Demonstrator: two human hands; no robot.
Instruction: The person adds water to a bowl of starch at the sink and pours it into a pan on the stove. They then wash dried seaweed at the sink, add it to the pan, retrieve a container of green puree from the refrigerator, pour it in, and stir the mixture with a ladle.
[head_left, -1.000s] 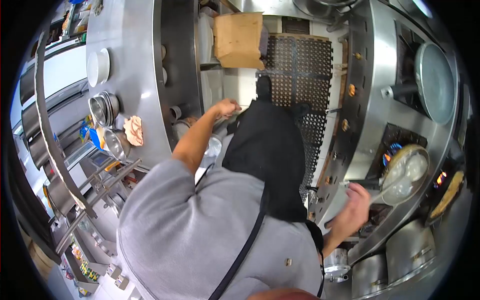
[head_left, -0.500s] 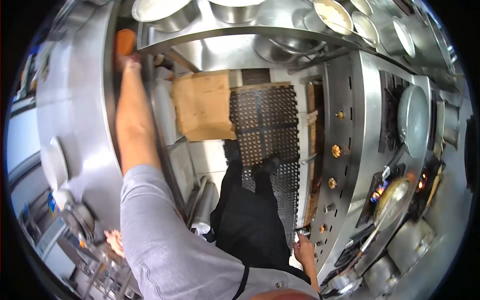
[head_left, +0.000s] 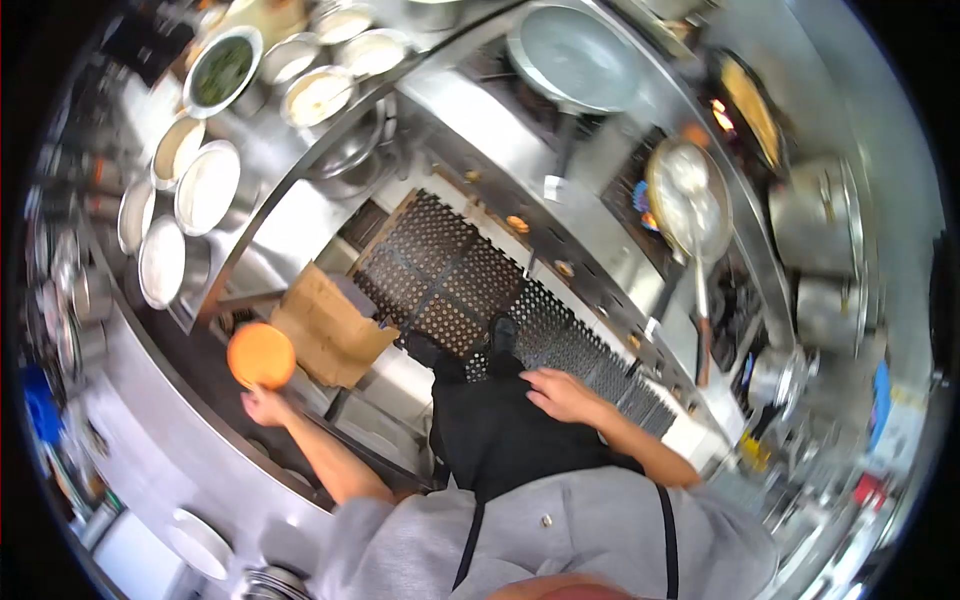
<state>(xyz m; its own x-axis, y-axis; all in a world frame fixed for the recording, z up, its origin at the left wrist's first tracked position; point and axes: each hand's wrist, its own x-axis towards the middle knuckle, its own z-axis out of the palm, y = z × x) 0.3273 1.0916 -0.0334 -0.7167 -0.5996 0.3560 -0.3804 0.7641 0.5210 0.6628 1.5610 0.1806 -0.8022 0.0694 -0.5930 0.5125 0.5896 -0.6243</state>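
Note:
My left hand (head_left: 266,407) grips the near edge of a round orange container (head_left: 261,356), held over the gap beside the steel counter on the left. In front of my black apron is my right hand (head_left: 560,396), its fingers loosely extended and nothing in them. On the lit burner to the right sits a pan (head_left: 708,225) holding pale, rounded food, with a long-handled ladle (head_left: 699,280) resting in it. A wide grey-green pan (head_left: 575,60) stands on the stove farther up.
Several steel pots of food, one with greens (head_left: 222,70), crowd the counter at upper left. A brown cardboard piece (head_left: 335,330) lies beyond the orange container. Black rubber matting (head_left: 430,275) covers the floor. Large lidded pots (head_left: 818,220) stand at right, near flames.
The view has turned toward the stove. My left hand has brought the orange container out from the counter's far end. My right hand has moved from the stove front to before my apron.

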